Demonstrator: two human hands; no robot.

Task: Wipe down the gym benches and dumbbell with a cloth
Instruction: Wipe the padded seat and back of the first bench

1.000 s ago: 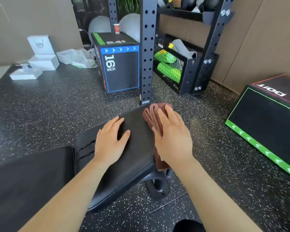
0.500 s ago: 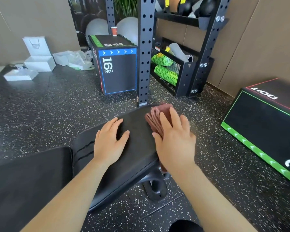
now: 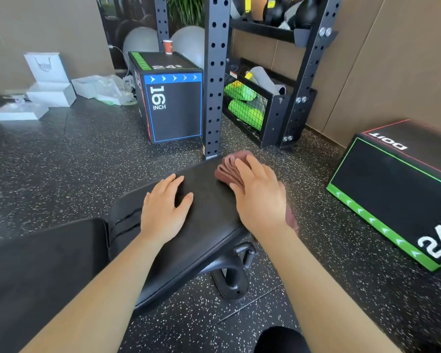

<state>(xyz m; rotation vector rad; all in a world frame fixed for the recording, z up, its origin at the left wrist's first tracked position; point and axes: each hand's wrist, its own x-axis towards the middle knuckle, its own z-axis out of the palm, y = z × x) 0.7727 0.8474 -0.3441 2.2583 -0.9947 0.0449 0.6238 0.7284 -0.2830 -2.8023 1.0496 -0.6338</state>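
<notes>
- Flooring of black rubber flecked with white (image 3: pixel 61 161) runs under everything in view.
- Across the lower left lies a black padded gym bench (image 3: pixel 209 233). Its seat pad points toward the rack, and its wider back pad (image 3: pixel 41 271) sits nearer the left edge, with a narrow gap between the 2 pads.
- A black jump box with a green arrow stripe and a white 24 (image 3: pixel 392 189) sits on the floor to the right, well apart from the bench.
- A black steel rack upright pierced with round holes (image 3: pixel 214 80) stands just beyond the far end of the seat pad.
- A black jump box with a blue border marked 16 INCH (image 3: pixel 173 110) stands just left of that upright.
- A black wire-mesh basket (image 3: pixel 278 115) low in the rack holds bright green rollers (image 3: pixel 242 94).
- White cardboard boxes (image 3: pixel 51 94) sit near the wall at far left.
- The left hand (image 3: pixel 163 207) rests palm down on the middle of the seat pad, fingers straight and slightly apart, thumb out to the side.
- The right hand (image 3: pixel 260 197) presses flat on the cloth, fingers straight and close together, curled round nothing.
- The folded reddish-brown cloth (image 3: pixel 228 169) lies on the far right corner of the seat pad. Its folds show past the fingertips, and a blurred part hangs over the right edge near the wrist.
- A small red paper cup (image 3: pixel 167 47) stands upright on top of the 16 INCH box.
</notes>
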